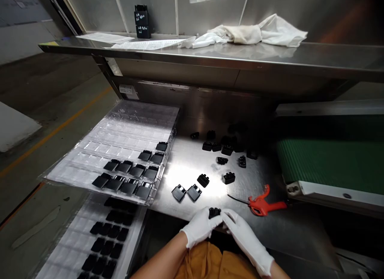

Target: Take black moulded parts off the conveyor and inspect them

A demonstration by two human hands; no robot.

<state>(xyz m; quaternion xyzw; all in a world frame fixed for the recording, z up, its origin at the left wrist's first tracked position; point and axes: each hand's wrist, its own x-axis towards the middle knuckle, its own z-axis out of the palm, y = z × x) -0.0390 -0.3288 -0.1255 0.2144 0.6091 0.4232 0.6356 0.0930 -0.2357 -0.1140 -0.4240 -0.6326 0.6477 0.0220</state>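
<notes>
Orange cloth (210,263) fills the bottom of the head view, below the bare forearms. Both hands, in white gloves, sit at the near edge of the steel counter (186,167). Left hand (200,227) and right hand (244,241) are nearly closed, fingers curled inward and meeting on one small black part (215,212). Cannot tell which hand bears it. Part lies between the two hands, ridged face up, long axis running roughly left to right across the view; neither hand is clearly nearer.

Loose black parts (222,149) are scattered over the middle of the counter, well ahead of the hands. Red air gun (265,205) lies to the right of the right hand, its thin nozzle pointing left. Upper clear tray (114,151) projects past the counter's left edge, black parts in rows at its end nearest the counter. Lower clear tray (126,231) sits beneath it, also holding rows of black parts. Green belt (327,159) runs beyond the counter's right edge. Steel shelf (240,57) above carries white cloth (255,35), papers (105,37) and a black holder (143,25).
</notes>
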